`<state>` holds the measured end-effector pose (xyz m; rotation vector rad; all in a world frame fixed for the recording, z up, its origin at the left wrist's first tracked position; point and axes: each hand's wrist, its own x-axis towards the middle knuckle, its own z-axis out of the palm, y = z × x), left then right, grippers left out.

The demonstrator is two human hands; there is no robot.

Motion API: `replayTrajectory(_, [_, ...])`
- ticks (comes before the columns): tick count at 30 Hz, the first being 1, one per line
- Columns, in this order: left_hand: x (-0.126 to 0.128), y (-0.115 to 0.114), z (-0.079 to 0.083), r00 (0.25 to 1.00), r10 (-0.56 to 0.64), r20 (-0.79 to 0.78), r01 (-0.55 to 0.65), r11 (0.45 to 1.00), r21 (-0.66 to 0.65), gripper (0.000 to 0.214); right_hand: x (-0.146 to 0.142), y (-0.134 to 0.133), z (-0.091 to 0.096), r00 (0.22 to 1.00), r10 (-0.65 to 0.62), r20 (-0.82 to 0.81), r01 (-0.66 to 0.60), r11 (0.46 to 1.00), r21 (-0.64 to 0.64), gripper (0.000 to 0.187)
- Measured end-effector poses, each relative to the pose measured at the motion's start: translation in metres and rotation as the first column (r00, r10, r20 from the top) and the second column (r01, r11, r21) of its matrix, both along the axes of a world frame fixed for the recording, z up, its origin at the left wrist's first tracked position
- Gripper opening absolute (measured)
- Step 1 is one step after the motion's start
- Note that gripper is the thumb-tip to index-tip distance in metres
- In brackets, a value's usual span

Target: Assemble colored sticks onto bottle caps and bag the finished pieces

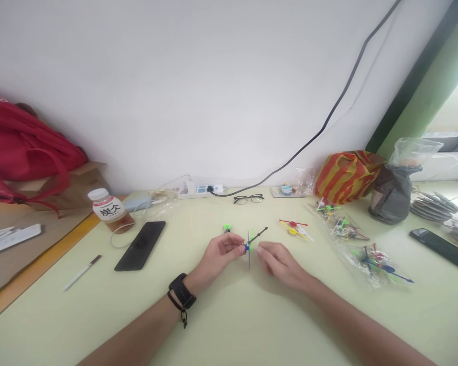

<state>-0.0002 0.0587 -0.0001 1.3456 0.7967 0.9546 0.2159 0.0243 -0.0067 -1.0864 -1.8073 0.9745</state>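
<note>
My left hand (pixel 225 252) pinches a small blue plastic arrow pointer (pixel 249 260) by its hub, between thumb and forefinger. A black arrow pointer (pixel 258 234) and a bit of bright green plastic stick out beside the blue one. Whether the pieces are joined I cannot tell. Close on the other side, my right hand (pixel 279 260) has its fingers curled together; what they hold, if anything, is hidden. Behind my left hand a small green and black piece (pixel 227 228) lies on the table. Red, yellow and white arrow pointers (pixel 294 227) lie further right.
Clear bags of coloured pointers (pixel 381 267) lie at the right, near a black phone-like object (pixel 442 249). Left are a phone (pixel 140 246), a pen (pixel 82 273) and a drink bottle (pixel 109 211). Glasses (pixel 249 199) and a power strip (pixel 200 191) stand by the wall.
</note>
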Motion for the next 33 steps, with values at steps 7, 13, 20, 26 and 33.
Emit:
replayTrajectory(7, [0.0, 0.0, 0.0011, 1.0, -0.02, -0.006, 0.02, 1.0, 0.007, 0.025, -0.0014, 0.0024, 0.004, 0.998, -0.041, -0.038, 0.042, 0.999, 0.02, 0.027])
replayTrajectory(13, [-0.0004, 0.0006, -0.001, 0.998, -0.058, -0.01, 0.058, 0.998, 0.033, 0.022, -0.0054, -0.0013, 0.0027, 0.996, 0.029, -0.081, -0.03, 1.0, -0.005, 0.017])
replayTrajectory(20, [-0.0008, 0.0011, -0.0028, 0.999, -0.053, 0.003, 0.053, 0.998, 0.031, 0.021, -0.0024, 0.0003, -0.0043, 0.999, 0.017, -0.033, -0.016, 0.999, 0.042, 0.034])
replayTrajectory(26, [-0.0006, 0.0015, -0.0028, 0.999, -0.038, 0.007, 0.038, 0.999, 0.019, 0.022, 0.0009, -0.0004, -0.0013, 0.999, -0.051, 0.003, 0.05, 0.996, 0.077, 0.035])
replayTrajectory(33, [-0.0003, 0.0028, -0.0051, 1.0, -0.002, 0.02, 0.002, 1.0, 0.01, 0.023, 0.0001, 0.0001, 0.0002, 0.998, -0.006, 0.061, 0.003, 0.999, 0.053, 0.017])
